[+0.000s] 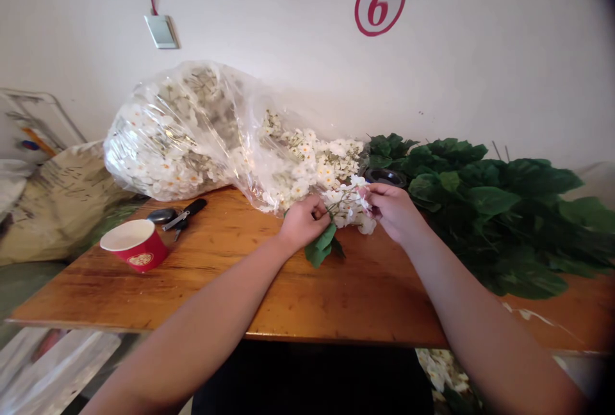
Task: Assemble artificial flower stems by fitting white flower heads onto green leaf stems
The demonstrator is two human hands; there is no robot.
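Observation:
My left hand [305,224] is closed around the thin stem of a flower spray, with green leaves [319,247] hanging just below the fingers. White blossoms [350,207] of the spray spread to the right of that hand. My right hand [388,209] pinches a white blossom at the upper right of the spray. Behind both hands, loose white flowers [327,162] spill from the mouth of a clear plastic bag [177,133] full of similar flowers.
A heap of green leaves [490,203] covers the right of the wooden table [206,280], beside a dark round dish [385,176]. At the left stand a red paper cup [139,252], a dark rounded object [162,216] and keys [177,221]. A wall rises behind.

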